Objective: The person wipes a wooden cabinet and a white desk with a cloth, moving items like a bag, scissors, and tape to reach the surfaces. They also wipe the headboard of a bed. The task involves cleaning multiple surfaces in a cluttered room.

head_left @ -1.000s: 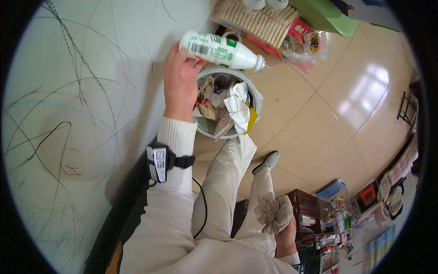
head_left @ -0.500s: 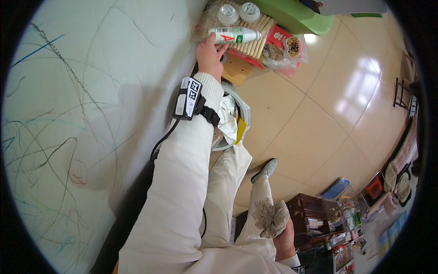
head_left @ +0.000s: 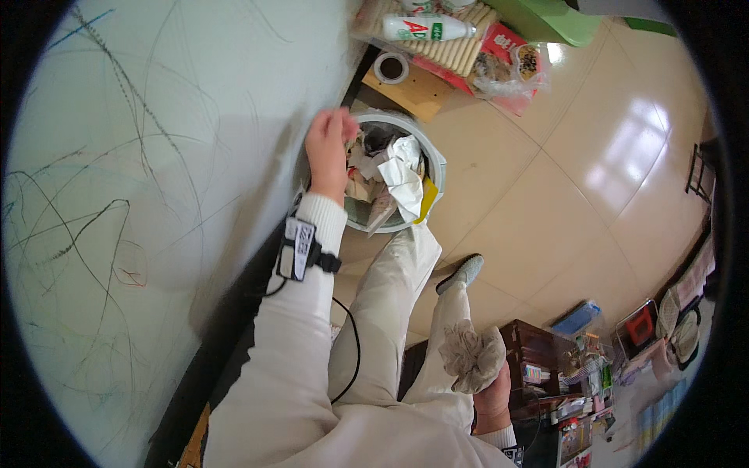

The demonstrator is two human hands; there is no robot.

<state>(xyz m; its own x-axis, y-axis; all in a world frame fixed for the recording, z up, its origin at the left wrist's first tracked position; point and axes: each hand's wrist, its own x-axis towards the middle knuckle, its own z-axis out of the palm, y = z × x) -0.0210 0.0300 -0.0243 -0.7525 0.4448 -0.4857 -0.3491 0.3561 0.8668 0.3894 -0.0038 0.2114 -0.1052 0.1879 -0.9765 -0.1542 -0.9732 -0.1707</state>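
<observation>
My left hand (head_left: 329,154) is beside the near-wall rim of a round grey trash bin (head_left: 441,168). Its fingers are loosely bent, a little blurred, with nothing visible in them. Crumpled white paper (head_left: 404,179) and a yellow piece (head_left: 427,200) lie among the waste in the bin. At lower right, my right hand (head_left: 493,402) is closed around a crumpled grey-brown cloth (head_left: 470,359). Beyond the bin, a white plastic bottle (head_left: 429,29) with a red and green label lies on its side on a pack of pale stick-shaped snacks (head_left: 441,66).
A small cup of dark contents (head_left: 390,68) stands on a wooden surface (head_left: 413,92). Bagged food (head_left: 499,70) and a green plastic piece of furniture (head_left: 546,23) are beside it. The scribbled white wall (head_left: 156,195) runs along my left; a dark wooden cabinet (head_left: 523,347) stands at right.
My left hand has come away from the white bottle and drawn back to the bin's rim. The bottle stays on the snacks. My right hand still holds the cloth; the view has shifted slightly.
</observation>
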